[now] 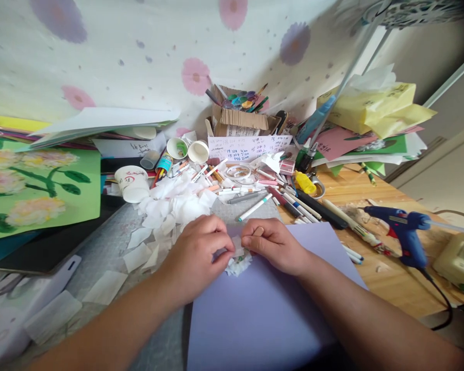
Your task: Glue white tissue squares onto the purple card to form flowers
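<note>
Both my hands meet over a lavender paper sheet (263, 309) in the middle of the desk. My left hand (197, 255) and my right hand (272, 245) pinch the same small white tissue-paper flower (238, 264), which rests on the sheet's upper edge. Fingertips of both hands close on its top, so most of the flower is hidden. A heap of torn white tissue pieces (174, 206) lies just beyond my left hand.
A blue glue gun (404, 232) lies at the right on the wooden table. Pens and markers (294, 201) spread behind the sheet. Paper cups (133, 181), a cardboard box (239, 121), a green flower picture (38, 188) and stacked coloured papers (375, 111) crowd the back.
</note>
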A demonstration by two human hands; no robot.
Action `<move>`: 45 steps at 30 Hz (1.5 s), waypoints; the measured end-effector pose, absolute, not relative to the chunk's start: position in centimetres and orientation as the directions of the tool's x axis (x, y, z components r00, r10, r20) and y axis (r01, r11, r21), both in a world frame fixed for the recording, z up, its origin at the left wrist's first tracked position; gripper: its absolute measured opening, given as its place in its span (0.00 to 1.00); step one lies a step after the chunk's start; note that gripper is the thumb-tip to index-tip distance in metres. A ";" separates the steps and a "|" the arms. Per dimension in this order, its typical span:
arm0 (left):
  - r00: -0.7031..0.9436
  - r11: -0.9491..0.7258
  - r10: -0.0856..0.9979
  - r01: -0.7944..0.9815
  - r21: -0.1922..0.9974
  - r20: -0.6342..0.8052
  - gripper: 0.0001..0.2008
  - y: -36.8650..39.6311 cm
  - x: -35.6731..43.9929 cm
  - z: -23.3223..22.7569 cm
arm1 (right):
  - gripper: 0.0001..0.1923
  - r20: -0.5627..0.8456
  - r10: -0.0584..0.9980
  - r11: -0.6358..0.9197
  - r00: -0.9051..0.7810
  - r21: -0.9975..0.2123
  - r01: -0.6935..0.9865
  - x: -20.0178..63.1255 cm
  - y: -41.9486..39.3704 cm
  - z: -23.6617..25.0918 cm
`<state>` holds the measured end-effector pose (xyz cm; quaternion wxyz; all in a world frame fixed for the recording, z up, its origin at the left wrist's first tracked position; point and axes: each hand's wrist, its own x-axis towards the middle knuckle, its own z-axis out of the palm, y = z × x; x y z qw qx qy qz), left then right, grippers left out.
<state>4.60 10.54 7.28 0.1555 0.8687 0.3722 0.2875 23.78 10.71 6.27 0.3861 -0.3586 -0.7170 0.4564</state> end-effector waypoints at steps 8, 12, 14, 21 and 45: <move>0.247 -0.594 0.761 0.635 0.493 0.599 0.06 10.3 4.2 8.0 | 0.15 0.213 0.868 0.303 -0.448 -0.943 0.140 23.8 10.7 6.3; 0.584 -0.688 0.726 0.621 0.376 0.364 0.07 10.3 4.7 7.2 | 0.16 0.211 0.871 0.300 -0.443 -0.944 0.139 23.8 10.7 6.4; 0.654 -0.694 0.716 0.627 0.355 0.245 0.06 10.3 4.9 7.0 | 0.16 0.206 0.879 0.284 -0.430 -0.950 0.126 23.8 10.6 6.4; 0.714 -0.724 0.681 0.623 0.295 0.164 0.08 10.0 4.7 7.5 | 0.12 0.320 0.926 0.313 -0.203 -0.948 -0.064 24.2 10.7 5.7; 0.475 -0.561 0.826 0.646 0.517 0.303 0.05 11.3 3.5 7.8 | 0.12 0.385 0.748 0.643 -0.541 -0.626 0.442 22.7 10.2 6.3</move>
